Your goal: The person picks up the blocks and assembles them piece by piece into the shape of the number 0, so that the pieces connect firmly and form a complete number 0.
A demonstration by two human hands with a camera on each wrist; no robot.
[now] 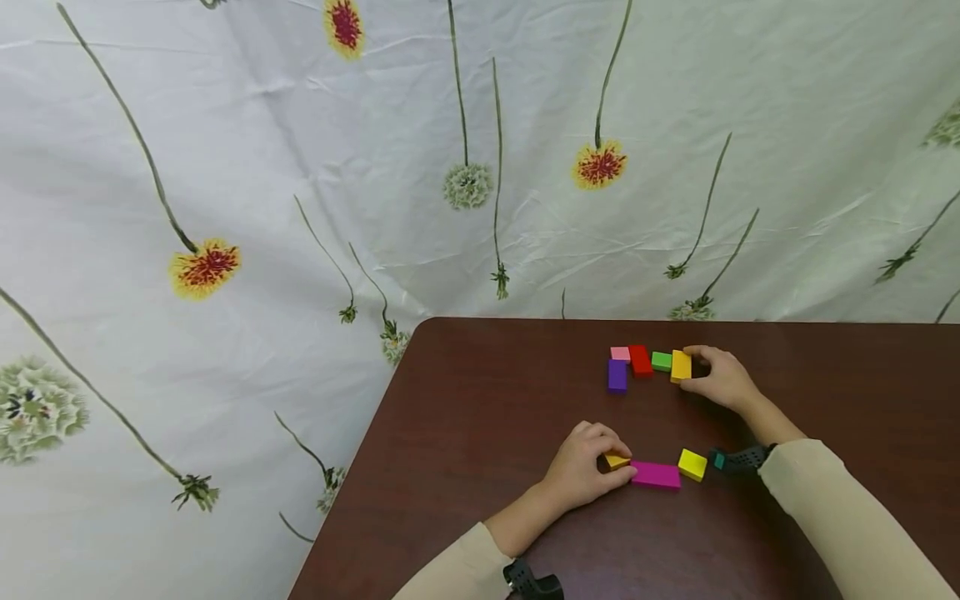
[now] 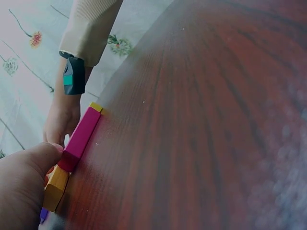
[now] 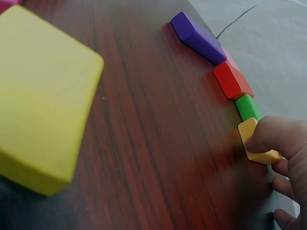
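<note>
At the end of the far row, my right hand (image 1: 722, 379) pinches a yellow-orange block (image 1: 681, 367) between thumb and fingers. That block stands beside a green block (image 1: 662, 362), followed by a red block (image 1: 641, 361), a pink block (image 1: 620, 354) and a purple block (image 1: 617, 377). Nearer to me, my left hand (image 1: 588, 462) holds a small orange block (image 1: 617, 461) against the left end of a long magenta block (image 1: 656, 475); the thumb touches the magenta one too. A yellow block (image 1: 692, 465) sits at the magenta block's right end, large in the right wrist view (image 3: 45, 96).
The blocks lie on a dark brown table (image 1: 465, 417) with a rounded far-left corner. Behind it hangs a pale flower-patterned cloth (image 1: 390, 125). Dark bands (image 1: 742, 458) circle both wrists, the right one close to the yellow block.
</note>
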